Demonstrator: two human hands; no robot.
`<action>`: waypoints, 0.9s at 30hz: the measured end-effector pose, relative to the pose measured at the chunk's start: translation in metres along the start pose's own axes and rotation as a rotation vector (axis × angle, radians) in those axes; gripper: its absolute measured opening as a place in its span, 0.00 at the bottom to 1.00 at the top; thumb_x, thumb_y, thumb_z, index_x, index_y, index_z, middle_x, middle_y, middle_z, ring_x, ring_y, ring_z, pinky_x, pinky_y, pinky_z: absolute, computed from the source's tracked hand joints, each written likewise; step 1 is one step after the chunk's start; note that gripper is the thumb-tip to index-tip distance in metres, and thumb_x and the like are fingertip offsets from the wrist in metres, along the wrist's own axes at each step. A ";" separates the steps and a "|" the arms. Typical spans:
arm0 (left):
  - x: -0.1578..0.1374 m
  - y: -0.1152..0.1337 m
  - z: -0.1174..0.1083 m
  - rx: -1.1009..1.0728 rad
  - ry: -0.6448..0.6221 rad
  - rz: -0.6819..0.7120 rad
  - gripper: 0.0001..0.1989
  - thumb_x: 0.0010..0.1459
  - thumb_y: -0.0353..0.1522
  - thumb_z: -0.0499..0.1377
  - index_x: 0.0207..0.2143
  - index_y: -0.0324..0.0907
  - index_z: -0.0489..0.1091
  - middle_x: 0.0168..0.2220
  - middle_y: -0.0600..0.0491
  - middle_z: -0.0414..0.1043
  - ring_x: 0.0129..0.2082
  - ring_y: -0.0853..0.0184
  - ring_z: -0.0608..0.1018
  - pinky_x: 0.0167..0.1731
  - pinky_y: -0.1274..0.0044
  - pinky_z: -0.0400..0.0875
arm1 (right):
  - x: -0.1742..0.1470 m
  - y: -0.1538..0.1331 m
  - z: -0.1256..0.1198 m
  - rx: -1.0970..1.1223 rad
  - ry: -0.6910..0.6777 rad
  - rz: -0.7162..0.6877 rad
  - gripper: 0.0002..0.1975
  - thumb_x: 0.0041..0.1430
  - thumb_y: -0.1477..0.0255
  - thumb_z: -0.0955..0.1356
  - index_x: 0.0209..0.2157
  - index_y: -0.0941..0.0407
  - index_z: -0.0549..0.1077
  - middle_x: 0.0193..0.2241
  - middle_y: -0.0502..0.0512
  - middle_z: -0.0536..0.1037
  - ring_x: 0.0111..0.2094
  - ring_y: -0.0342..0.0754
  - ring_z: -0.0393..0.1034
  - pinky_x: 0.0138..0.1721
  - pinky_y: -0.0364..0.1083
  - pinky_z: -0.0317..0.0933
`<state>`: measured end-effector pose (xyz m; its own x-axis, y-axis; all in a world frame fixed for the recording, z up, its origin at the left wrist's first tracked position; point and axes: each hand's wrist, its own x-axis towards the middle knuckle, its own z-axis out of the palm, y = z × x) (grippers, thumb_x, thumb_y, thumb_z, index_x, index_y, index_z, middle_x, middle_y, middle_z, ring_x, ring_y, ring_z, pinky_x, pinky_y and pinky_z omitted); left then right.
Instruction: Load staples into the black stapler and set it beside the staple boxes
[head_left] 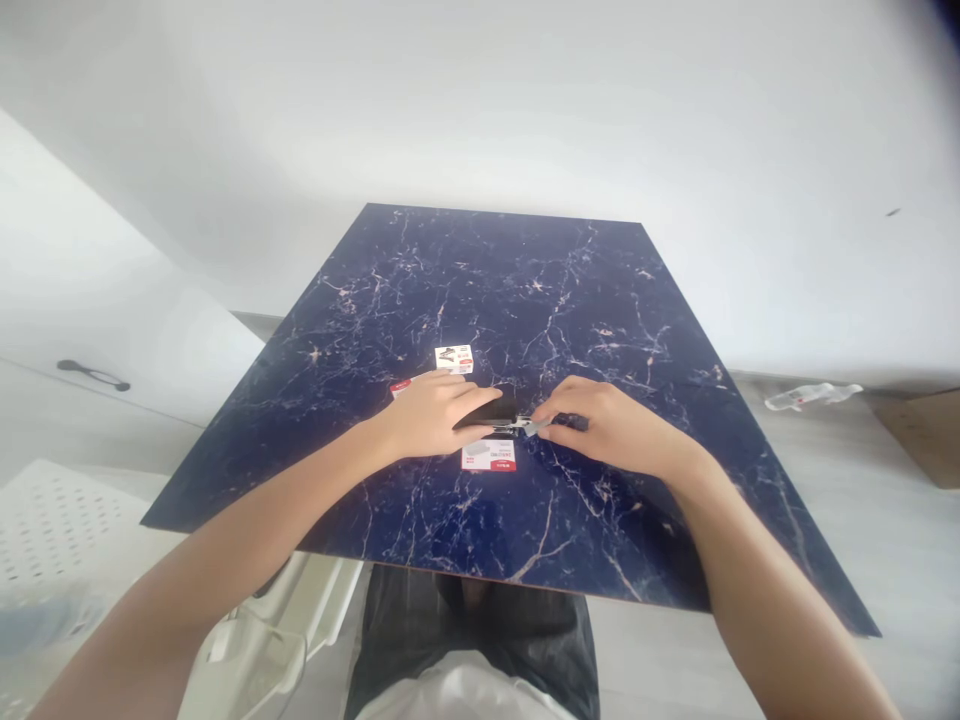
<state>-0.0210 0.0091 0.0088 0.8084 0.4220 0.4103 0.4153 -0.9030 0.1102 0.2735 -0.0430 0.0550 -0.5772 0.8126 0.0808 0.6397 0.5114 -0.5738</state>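
My left hand is closed around a black stapler lying over the blue table, its metal end facing right. Between the thumb and fingers of my right hand is a small silvery piece, apparently a strip of staples, touching or close to the stapler's open metal end. Just in front of the stapler lies a flat white-and-red staple box. Behind my left hand stands a small white-and-red box with a stapler-like picture. Another red-and-white box is mostly covered by that hand.
The dark blue marbled table has its far edge near a white wall. A clear plastic item and a brown cardboard box lie at the right. White perforated basket and pale plastic containers stand at the lower left.
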 end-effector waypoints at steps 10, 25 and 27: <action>0.000 -0.004 -0.002 -0.012 0.018 -0.016 0.19 0.68 0.41 0.62 0.55 0.39 0.75 0.39 0.47 0.84 0.38 0.59 0.84 0.44 0.66 0.77 | 0.005 0.007 0.024 -0.037 0.186 0.014 0.04 0.65 0.69 0.72 0.41 0.51 0.80 0.38 0.52 0.85 0.36 0.50 0.79 0.41 0.49 0.70; 0.000 -0.005 -0.002 -0.030 0.008 -0.017 0.19 0.69 0.42 0.61 0.54 0.39 0.76 0.39 0.49 0.84 0.37 0.59 0.84 0.43 0.66 0.75 | 0.002 0.009 0.025 -0.108 0.119 0.004 0.03 0.67 0.69 0.72 0.41 0.51 0.80 0.38 0.51 0.85 0.36 0.49 0.79 0.40 0.48 0.69; 0.000 -0.006 -0.002 -0.033 0.003 -0.020 0.19 0.69 0.42 0.61 0.54 0.39 0.75 0.39 0.48 0.84 0.37 0.59 0.84 0.44 0.66 0.75 | 0.002 0.008 0.024 -0.093 0.134 0.000 0.03 0.67 0.69 0.72 0.41 0.51 0.80 0.39 0.51 0.85 0.36 0.49 0.79 0.39 0.48 0.69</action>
<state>-0.0243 0.0139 0.0099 0.7989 0.4397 0.4105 0.4174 -0.8966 0.1479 0.2656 -0.0444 0.0312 -0.5078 0.8397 0.1926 0.6877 0.5298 -0.4964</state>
